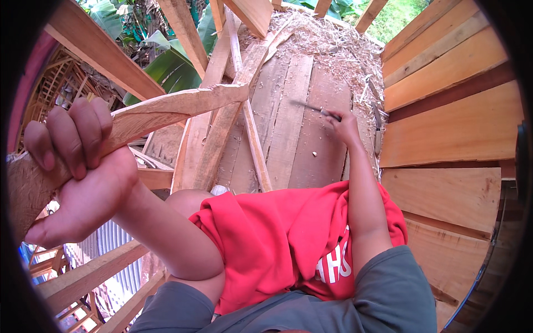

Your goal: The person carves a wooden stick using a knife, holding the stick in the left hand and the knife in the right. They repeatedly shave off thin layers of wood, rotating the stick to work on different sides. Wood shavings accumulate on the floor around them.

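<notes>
Holding a curved wooden piece [172, 112] at the left, with the left hand [83, 161] wrapped firmly around the near end. Extends far and rightward to a narrower tip by a slanted beam [222, 133]; cannot tell whether touching it. Holding a knife [308, 107] by its dark handle in the right hand [345, 126], grip closed, over the plank floor [286, 127], apart from the wood and so not cutting. Looks partly shaped, judging by the long faceted cuts. Seems unfinished, being wavy along the edges and rough near the left hand. Note plentiful shavings [344, 50] on the far floor: suggests much cutting done, though cannot tell from which timber.
</notes>
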Demonstrator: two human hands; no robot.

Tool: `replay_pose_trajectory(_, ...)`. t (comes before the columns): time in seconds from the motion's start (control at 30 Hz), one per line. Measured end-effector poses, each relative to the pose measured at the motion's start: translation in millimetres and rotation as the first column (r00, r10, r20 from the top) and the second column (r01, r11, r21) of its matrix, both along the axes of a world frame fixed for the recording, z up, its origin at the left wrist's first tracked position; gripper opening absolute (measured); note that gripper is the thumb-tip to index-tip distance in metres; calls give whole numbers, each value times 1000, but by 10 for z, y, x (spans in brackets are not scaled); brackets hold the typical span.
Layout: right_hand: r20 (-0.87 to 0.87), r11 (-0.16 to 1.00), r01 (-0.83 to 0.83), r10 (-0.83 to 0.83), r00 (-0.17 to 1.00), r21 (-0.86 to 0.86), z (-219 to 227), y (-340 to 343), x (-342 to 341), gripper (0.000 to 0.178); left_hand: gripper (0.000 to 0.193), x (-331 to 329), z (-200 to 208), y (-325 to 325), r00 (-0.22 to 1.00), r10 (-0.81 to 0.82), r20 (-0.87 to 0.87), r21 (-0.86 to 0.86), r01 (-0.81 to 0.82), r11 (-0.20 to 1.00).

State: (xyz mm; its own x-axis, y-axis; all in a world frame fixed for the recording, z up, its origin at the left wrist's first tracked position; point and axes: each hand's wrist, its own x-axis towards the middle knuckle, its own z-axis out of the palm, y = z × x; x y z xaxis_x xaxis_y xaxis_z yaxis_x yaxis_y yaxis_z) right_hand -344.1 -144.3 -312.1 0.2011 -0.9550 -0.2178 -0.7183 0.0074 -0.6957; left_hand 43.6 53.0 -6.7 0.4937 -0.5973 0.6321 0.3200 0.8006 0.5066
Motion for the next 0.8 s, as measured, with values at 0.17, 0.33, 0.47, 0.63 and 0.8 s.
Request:
replay_pose_trajectory(0.17,-8,998,-36,36,999,58,233,-47,-192,33,71,12,-17,23,1000,20,-7,13,-20,1000)
replay_pose_trajectory(0.33,-110,609,-276,519,848,744,510,2,-525,32,70,70,-29,28,1000,-9,24,4,9,1000)
replay_pose_trajectory(0.47,-223,986,-56,90,971,155,195,-73,-871,35,69,18,5,-7,999,-33,21,0,33,999)
replay_pose_trajectory(0.63,45,979,191,-189,981,-63,431,-171,-890,39,69,60,-11,17,1000,-11,4,4,11,1000)
replay_pose_trajectory(0.8,-297,727,-143,441,847,671,746,71,-614,36,69,77,-25,38,998,65,-19,47,-64,997)
